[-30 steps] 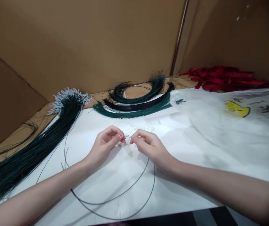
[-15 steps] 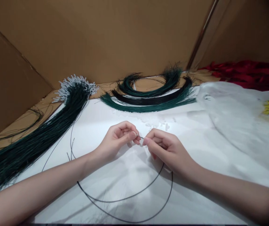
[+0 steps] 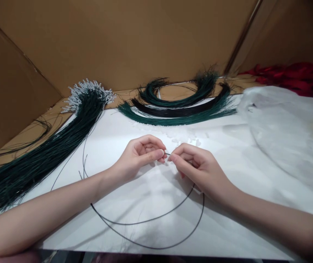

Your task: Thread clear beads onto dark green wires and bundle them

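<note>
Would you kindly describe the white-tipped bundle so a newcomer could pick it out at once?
Start from the white work surface and look left, past the person's left hand. A thick, dark green bundle of strands runs diagonally there. Unlike the curved bundles at the back, it ends in a bushy cluster of white tips.
</note>
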`<state>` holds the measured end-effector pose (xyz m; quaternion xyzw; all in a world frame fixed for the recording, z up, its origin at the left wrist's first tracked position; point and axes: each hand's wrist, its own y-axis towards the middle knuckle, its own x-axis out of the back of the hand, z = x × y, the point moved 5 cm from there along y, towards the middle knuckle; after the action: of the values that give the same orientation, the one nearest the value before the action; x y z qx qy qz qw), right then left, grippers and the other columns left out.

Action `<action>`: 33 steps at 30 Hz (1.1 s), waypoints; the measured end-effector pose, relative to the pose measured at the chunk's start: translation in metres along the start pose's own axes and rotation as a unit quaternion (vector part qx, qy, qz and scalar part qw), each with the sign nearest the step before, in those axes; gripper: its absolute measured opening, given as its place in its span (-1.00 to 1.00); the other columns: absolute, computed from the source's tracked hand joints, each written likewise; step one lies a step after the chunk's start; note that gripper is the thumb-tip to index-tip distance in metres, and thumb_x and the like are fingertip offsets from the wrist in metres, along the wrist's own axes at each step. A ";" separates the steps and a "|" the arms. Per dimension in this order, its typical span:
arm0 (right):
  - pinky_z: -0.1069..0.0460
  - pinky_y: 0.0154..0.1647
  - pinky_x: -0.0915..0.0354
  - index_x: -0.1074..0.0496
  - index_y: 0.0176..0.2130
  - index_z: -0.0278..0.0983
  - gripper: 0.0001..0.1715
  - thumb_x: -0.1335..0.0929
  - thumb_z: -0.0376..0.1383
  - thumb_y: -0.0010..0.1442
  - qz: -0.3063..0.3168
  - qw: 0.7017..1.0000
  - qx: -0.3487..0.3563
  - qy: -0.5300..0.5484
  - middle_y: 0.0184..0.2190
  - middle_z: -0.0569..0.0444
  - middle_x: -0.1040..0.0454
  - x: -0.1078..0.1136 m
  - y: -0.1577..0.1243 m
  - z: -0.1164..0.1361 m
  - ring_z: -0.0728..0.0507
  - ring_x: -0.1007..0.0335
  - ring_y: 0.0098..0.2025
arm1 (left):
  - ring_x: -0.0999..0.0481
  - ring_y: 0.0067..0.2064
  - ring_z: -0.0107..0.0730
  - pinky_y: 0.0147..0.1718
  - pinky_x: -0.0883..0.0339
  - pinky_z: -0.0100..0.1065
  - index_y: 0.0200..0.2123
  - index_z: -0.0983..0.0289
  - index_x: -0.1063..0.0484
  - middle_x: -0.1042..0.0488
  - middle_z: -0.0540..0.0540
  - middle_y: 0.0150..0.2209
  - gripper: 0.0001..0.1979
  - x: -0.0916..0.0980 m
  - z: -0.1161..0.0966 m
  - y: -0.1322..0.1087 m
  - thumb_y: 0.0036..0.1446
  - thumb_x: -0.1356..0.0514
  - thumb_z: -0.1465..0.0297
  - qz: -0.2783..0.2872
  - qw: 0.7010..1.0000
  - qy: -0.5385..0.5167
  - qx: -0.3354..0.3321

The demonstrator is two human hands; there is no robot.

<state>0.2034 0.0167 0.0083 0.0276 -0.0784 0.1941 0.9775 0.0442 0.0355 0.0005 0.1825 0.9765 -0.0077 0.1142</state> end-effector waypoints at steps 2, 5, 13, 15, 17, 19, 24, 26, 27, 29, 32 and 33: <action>0.12 -0.60 -0.03 -0.39 -0.34 -0.29 -0.79 -0.31 -0.22 0.29 0.003 1.000 -0.003 0.001 -0.63 0.24 -0.24 0.000 0.000 0.000 0.08 -0.11 -0.62 | -0.56 -0.38 -0.51 -0.31 -0.44 -0.49 -0.30 0.34 -0.49 -0.56 0.04 -0.40 -0.85 0.000 0.000 0.000 0.05 -0.37 0.43 0.005 1.000 0.003 0.001; 0.11 -0.57 -0.05 -0.39 -0.34 -0.30 -0.78 -0.31 -0.22 0.30 0.006 1.000 0.003 -0.001 -0.62 0.22 -0.26 -0.001 0.001 0.001 0.07 -0.14 -0.59 | -0.57 -0.38 -0.52 -0.31 -0.44 -0.51 -0.30 0.33 -0.49 -0.56 0.04 -0.39 -0.85 -0.001 0.000 0.000 0.04 -0.37 0.45 0.015 1.000 0.001 0.003; 0.10 -0.54 -0.04 -0.39 -0.33 -0.29 -0.81 -0.30 -0.25 0.31 0.012 1.000 0.023 -0.007 -0.56 0.18 -0.30 -0.001 0.000 0.003 0.03 -0.19 -0.52 | -0.54 -0.39 -0.51 -0.32 -0.44 -0.47 -0.34 0.32 -0.53 -0.56 0.04 -0.41 -0.88 0.001 0.000 0.000 0.06 -0.36 0.40 -0.008 1.000 0.010 -0.001; 0.10 -0.53 -0.04 -0.39 -0.32 -0.28 -0.80 -0.29 -0.24 0.31 0.010 1.000 0.022 -0.008 -0.57 0.18 -0.28 -0.001 0.000 0.003 0.03 -0.17 -0.52 | -0.54 -0.40 -0.52 -0.33 -0.43 -0.48 -0.35 0.32 -0.53 -0.56 0.04 -0.41 -0.89 0.002 0.001 0.000 0.07 -0.35 0.40 -0.012 1.000 0.015 -0.002; 0.10 -0.55 -0.01 -0.39 -0.32 -0.28 -0.80 -0.30 -0.23 0.31 0.007 1.000 0.021 -0.012 -0.59 0.19 -0.25 0.000 0.000 0.003 0.04 -0.13 -0.54 | -0.54 -0.41 -0.52 -0.33 -0.43 -0.48 -0.34 0.31 -0.53 -0.56 0.03 -0.41 -0.89 0.002 0.002 0.000 0.08 -0.35 0.39 -0.011 1.000 0.018 0.001; 0.09 -0.57 0.03 -0.39 -0.33 -0.28 -0.79 -0.30 -0.22 0.32 0.002 1.000 0.020 -0.011 -0.60 0.21 -0.22 0.001 0.000 0.003 0.05 -0.08 -0.56 | -0.54 -0.41 -0.53 -0.34 -0.43 -0.49 -0.35 0.31 -0.53 -0.56 0.02 -0.42 -0.89 0.002 0.002 0.001 0.08 -0.35 0.39 -0.009 1.000 0.015 0.004; 0.09 -0.58 0.06 -0.39 -0.32 -0.29 -0.78 -0.30 -0.22 0.32 0.008 1.000 0.017 -0.008 -0.60 0.23 -0.20 0.000 -0.001 0.000 0.06 -0.04 -0.57 | -0.54 -0.41 -0.55 -0.35 -0.42 -0.52 -0.36 0.32 -0.52 -0.55 0.00 -0.44 -0.89 -0.002 0.001 0.001 0.07 -0.36 0.40 -0.002 1.000 0.013 0.004; 0.09 -0.57 0.04 -0.40 -0.32 -0.29 -0.78 -0.29 -0.22 0.33 0.011 1.000 0.018 -0.011 -0.59 0.22 -0.21 -0.001 -0.001 0.000 0.06 -0.06 -0.56 | -0.54 -0.41 -0.53 -0.35 -0.43 -0.51 -0.35 0.32 -0.52 -0.55 0.01 -0.44 -0.88 -0.002 0.000 0.001 0.07 -0.36 0.40 -0.001 1.000 0.021 0.004; 0.09 -0.56 0.04 -0.40 -0.32 -0.29 -0.78 -0.29 -0.22 0.33 0.011 1.000 0.019 -0.011 -0.59 0.21 -0.21 -0.001 -0.001 0.000 0.06 -0.07 -0.56 | -0.54 -0.40 -0.53 -0.35 -0.43 -0.50 -0.35 0.32 -0.52 -0.55 0.02 -0.43 -0.88 -0.002 0.000 0.001 0.06 -0.36 0.39 -0.001 1.000 0.024 0.004; 0.09 -0.55 0.02 -0.41 -0.31 -0.29 -0.78 -0.30 -0.23 0.33 0.011 1.000 0.020 -0.012 -0.58 0.21 -0.22 -0.001 -0.001 0.001 0.06 -0.09 -0.55 | -0.54 -0.40 -0.52 -0.35 -0.43 -0.49 -0.35 0.32 -0.52 -0.55 0.02 -0.43 -0.87 -0.002 0.000 0.001 0.06 -0.36 0.39 -0.002 1.000 0.028 0.005; 0.09 -0.56 0.03 -0.41 -0.32 -0.30 -0.80 -0.30 -0.25 0.32 0.006 1.000 0.024 -0.012 -0.58 0.22 -0.23 -0.001 -0.001 0.002 0.06 -0.08 -0.55 | -0.54 -0.39 -0.52 -0.34 -0.43 -0.49 -0.34 0.33 -0.52 -0.56 0.03 -0.41 -0.87 -0.001 0.001 0.000 0.06 -0.36 0.40 -0.001 1.000 0.028 0.003; 0.09 -0.56 0.03 -0.41 -0.33 -0.30 -0.79 -0.30 -0.26 0.33 0.004 1.000 0.026 -0.012 -0.58 0.22 -0.23 0.000 -0.001 0.002 0.07 -0.08 -0.55 | -0.55 -0.39 -0.52 -0.34 -0.43 -0.50 -0.33 0.33 -0.52 -0.56 0.03 -0.41 -0.88 0.000 0.001 0.000 0.07 -0.36 0.40 0.000 1.000 0.028 0.001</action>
<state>0.2032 0.0158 0.0106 0.0555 -0.0851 0.1994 0.9746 0.0447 0.0352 -0.0001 0.1831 0.9792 -0.0038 0.0869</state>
